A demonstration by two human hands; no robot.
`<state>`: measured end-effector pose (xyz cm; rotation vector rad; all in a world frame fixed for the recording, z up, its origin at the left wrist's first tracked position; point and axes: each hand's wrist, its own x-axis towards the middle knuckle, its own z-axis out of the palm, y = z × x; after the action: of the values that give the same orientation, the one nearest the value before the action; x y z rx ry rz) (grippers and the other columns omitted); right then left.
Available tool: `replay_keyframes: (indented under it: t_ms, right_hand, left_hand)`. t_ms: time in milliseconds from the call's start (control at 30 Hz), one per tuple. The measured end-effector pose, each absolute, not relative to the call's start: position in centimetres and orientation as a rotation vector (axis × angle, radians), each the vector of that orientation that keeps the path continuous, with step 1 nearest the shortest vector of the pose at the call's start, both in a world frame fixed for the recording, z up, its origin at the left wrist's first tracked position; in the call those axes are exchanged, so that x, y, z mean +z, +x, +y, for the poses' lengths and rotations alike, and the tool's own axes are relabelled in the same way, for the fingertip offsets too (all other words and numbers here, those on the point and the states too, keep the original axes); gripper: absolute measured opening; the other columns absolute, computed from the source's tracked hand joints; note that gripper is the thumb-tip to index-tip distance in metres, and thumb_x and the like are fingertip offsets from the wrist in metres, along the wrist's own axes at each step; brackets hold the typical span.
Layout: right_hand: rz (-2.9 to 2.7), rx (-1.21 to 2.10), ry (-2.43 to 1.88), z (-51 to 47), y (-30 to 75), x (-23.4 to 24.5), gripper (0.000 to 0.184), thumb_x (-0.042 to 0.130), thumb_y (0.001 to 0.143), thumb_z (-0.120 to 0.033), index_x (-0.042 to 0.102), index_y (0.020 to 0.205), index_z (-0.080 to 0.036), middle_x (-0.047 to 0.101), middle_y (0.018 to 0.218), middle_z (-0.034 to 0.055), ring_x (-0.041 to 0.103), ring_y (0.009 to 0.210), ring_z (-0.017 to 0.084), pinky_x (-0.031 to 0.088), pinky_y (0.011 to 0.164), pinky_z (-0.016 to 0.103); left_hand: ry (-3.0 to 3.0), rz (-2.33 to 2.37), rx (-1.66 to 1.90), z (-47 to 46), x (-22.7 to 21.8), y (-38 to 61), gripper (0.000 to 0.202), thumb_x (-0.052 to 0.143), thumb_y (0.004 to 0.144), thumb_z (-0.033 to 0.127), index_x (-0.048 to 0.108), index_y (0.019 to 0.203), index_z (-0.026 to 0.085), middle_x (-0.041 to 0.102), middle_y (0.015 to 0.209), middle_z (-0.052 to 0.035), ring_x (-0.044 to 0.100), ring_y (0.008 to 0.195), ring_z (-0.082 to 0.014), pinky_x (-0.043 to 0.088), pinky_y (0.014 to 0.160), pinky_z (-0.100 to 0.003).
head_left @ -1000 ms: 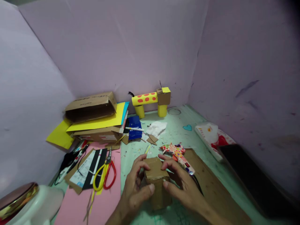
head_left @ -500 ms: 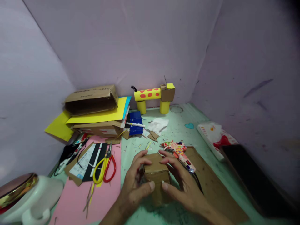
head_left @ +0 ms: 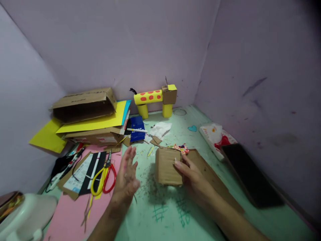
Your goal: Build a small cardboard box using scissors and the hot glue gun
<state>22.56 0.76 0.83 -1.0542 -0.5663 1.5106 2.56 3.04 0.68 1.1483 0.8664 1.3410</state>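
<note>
A small brown cardboard box (head_left: 168, 167) is held up above the table by my right hand (head_left: 192, 175), thumb on its front face and fingers behind its right side. My left hand (head_left: 126, 179) is off the box, to its left, palm turned inward and fingers stretched out with nothing in them. Behind the box a flower-patterned glue gun (head_left: 182, 148) is mostly hidden. Left of my left hand lie scissors (head_left: 104, 177) with one yellow and one red handle, on pink paper (head_left: 66, 217).
At the back wall stands a yellow paper animal figure (head_left: 150, 97) with red spots. Cardboard boxes (head_left: 82, 103) and coloured sheets are stacked at left. A cardboard sheet (head_left: 213, 177), a black phone-like slab (head_left: 250, 177) and a tissue pack (head_left: 217, 139) lie at right.
My left hand has let go of the box and moved left, its fingers opening. My right hand alone now holds the box, which is raised and turned. The view has shifted right.
</note>
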Motion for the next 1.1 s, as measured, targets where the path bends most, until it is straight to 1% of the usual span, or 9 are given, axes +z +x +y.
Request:
replay_keyframes:
  t_ms: [100, 233, 333, 467, 600, 733, 867, 1000, 1100]
  right_hand:
    - [-0.392, 1.579, -1.049, 1.0, 22.6, 1.3, 0.051, 0.076, 0.068, -0.039, 0.057, 0.111, -0.019, 0.07, 0.106, 0.007, 0.067, 0.096, 0.023, 0.054, 0.068, 0.028]
    - [-0.274, 1.762, -0.839, 1.2, 22.8, 1.7, 0.038, 0.059, 0.086, -0.039, 0.053, 0.118, -0.02, 0.073, 0.092, 0.0059, 0.069, 0.086, 0.023, 0.056, 0.068, 0.035]
    - [-0.21, 1.887, -0.684, 1.3, 23.2, 1.6, 0.039, 0.047, 0.093, -0.042, 0.049, 0.126, -0.021, 0.073, 0.095, 0.0068, 0.07, 0.085, 0.023, 0.056, 0.073, 0.042]
    - [-0.211, 1.985, -0.635, 1.5, 23.8, 1.1, 0.045, 0.039, 0.093, -0.051, 0.05, 0.123, -0.02, 0.073, 0.094, 0.008, 0.07, 0.085, 0.023, 0.054, 0.078, 0.043]
    - [-0.305, 1.968, -0.672, 1.6, 24.1, 0.9, 0.048, 0.035, 0.092, -0.056, 0.05, 0.121, -0.02, 0.071, 0.098, 0.0091, 0.069, 0.089, 0.023, 0.053, 0.078, 0.043]
    - [-0.305, 1.972, -0.678, 1.6, 24.1, 0.8, 0.052, 0.026, 0.094, -0.056, 0.05, 0.119, -0.018, 0.071, 0.093, 0.0115, 0.069, 0.085, 0.025, 0.053, 0.076, 0.045]
    - [-0.256, 1.999, -0.66, 1.7, 24.0, 0.7, 0.052, 0.026, 0.093, -0.056, 0.05, 0.12, -0.019, 0.072, 0.09, 0.0102, 0.07, 0.08, 0.025, 0.053, 0.076, 0.045]
    - [-0.184, 2.024, -0.618, 1.6, 23.9, 0.6, 0.052, 0.028, 0.093, -0.057, 0.053, 0.116, -0.019, 0.073, 0.087, 0.0081, 0.07, 0.078, 0.023, 0.053, 0.075, 0.04]
    - [-0.092, 2.027, -0.619, 1.6, 23.8, 0.8, 0.051, 0.029, 0.093, -0.057, 0.056, 0.113, -0.018, 0.075, 0.084, 0.008, 0.071, 0.077, 0.023, 0.054, 0.069, 0.038]
  left_hand:
    - [0.927, 0.816, 1.548, 3.7, 2.5, 1.8, 0.059, 0.061, 0.076, 0.046, 0.05, 0.131, 0.028, 0.048, 0.142, -0.0102, 0.039, 0.135, -0.0304, 0.033, 0.109, -0.051]
    - [0.739, 0.987, 1.865, 5.2, 3.5, 0.1, 0.024, 0.062, 0.079, 0.032, 0.067, 0.102, 0.029, 0.066, 0.107, 0.0, 0.062, 0.099, -0.0154, 0.052, 0.09, -0.029]
    - [0.729, 1.109, 1.815, 5.5, 3.3, -0.5, 0.01, 0.071, 0.073, 0.024, 0.07, 0.083, 0.021, 0.065, 0.075, 0.0025, 0.06, 0.066, -0.0085, 0.053, 0.065, -0.018]
    - [0.779, 1.19, 1.587, 4.6, 2.9, 0.3, 0.02, 0.08, 0.06, 0.027, 0.071, 0.072, 0.014, 0.056, 0.049, 0.0032, 0.044, 0.037, -0.0055, 0.035, 0.035, -0.015]
    - [0.799, 1.24, 1.446, 3.6, 2.9, 1.4, 0.023, 0.083, 0.052, 0.028, 0.068, 0.058, 0.011, 0.045, 0.036, 0.0049, 0.035, 0.031, -0.002, 0.024, 0.032, -0.012]
    - [0.777, 1.221, 1.402, 3.4, 2.7, 2.1, 0.042, 0.08, 0.053, 0.031, 0.045, 0.039, 0.015, 0.037, 0.037, 0.0066, 0.028, 0.031, 0.0003, 0.018, 0.032, -0.013]
    - [0.745, 1.225, 1.37, 3.7, 2.4, 2.7, 0.055, 0.078, 0.059, 0.038, 0.03, 0.04, 0.02, 0.023, 0.037, 0.0105, 0.02, 0.03, -0.0011, 0.014, 0.03, -0.016]
    - [0.767, 1.213, 1.314, 3.8, 2.3, 3.2, 0.057, 0.078, 0.061, 0.046, 0.03, 0.041, 0.021, 0.024, 0.039, 0.0106, 0.02, 0.032, -0.0022, 0.015, 0.031, -0.017]
    - [0.837, 1.17, 1.319, 3.5, 2.5, 3.5, 0.047, 0.08, 0.058, 0.047, 0.045, 0.045, 0.017, 0.04, 0.043, 0.006, 0.038, 0.041, -0.0057, 0.03, 0.039, -0.017]
